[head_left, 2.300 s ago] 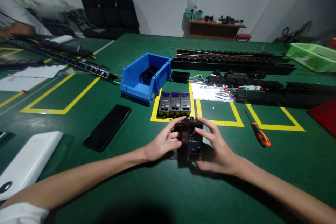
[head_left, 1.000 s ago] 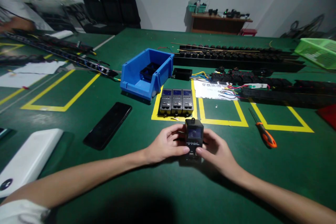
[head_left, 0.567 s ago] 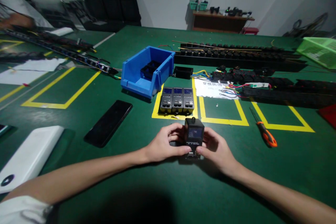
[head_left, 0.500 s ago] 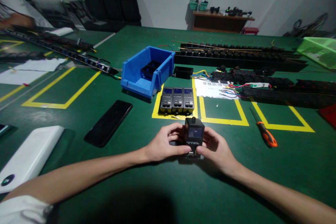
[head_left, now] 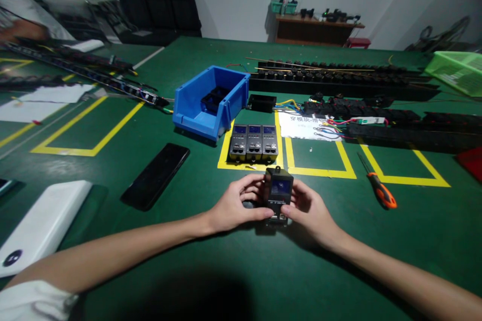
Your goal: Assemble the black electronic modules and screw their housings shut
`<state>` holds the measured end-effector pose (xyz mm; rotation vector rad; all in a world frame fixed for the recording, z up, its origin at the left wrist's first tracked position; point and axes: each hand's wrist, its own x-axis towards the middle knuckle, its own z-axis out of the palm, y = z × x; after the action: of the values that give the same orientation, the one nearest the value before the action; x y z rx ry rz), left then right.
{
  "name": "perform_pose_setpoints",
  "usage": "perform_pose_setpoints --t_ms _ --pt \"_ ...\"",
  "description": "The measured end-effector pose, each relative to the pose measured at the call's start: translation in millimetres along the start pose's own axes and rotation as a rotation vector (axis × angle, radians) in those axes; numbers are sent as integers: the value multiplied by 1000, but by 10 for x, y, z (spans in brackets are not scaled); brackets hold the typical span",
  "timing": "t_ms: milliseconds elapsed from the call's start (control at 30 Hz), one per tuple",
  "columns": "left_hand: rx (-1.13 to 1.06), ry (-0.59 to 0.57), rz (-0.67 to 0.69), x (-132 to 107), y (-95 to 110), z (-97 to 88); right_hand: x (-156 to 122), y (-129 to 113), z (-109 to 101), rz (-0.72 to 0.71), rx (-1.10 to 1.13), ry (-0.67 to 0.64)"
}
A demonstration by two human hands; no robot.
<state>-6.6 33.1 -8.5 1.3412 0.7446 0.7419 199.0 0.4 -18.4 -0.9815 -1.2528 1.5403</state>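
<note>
A small black module (head_left: pixel 277 194) with a blue screen stands tilted on the green table, screen toward me. My left hand (head_left: pixel 235 206) grips its left side with curled fingers. My right hand (head_left: pixel 311 213) holds its right side, thumb at the lower front. Just beyond, three matching modules (head_left: pixel 253 142) lie side by side in a yellow-taped box.
A blue bin (head_left: pixel 211 102) with black parts sits behind the modules. A black phone (head_left: pixel 155 175) and a white box (head_left: pixel 41 227) lie left. An orange-handled screwdriver (head_left: pixel 378 190) lies right. Long black power strips (head_left: pixel 339 80), loose wires and a green basket (head_left: pixel 454 71) sit farther back.
The module lay flat under both hands, then was stood up with its screen facing me. Over the last second the hands and module have hardly moved.
</note>
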Motion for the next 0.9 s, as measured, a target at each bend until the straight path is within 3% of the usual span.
perform_pose_setpoints --t_ms 333,900 --pt "-42 -31 -32 -9 17 1 3 -34 1 53 87 -10" --pt "-221 40 -28 24 -44 -27 13 -21 -32 40 150 -27"
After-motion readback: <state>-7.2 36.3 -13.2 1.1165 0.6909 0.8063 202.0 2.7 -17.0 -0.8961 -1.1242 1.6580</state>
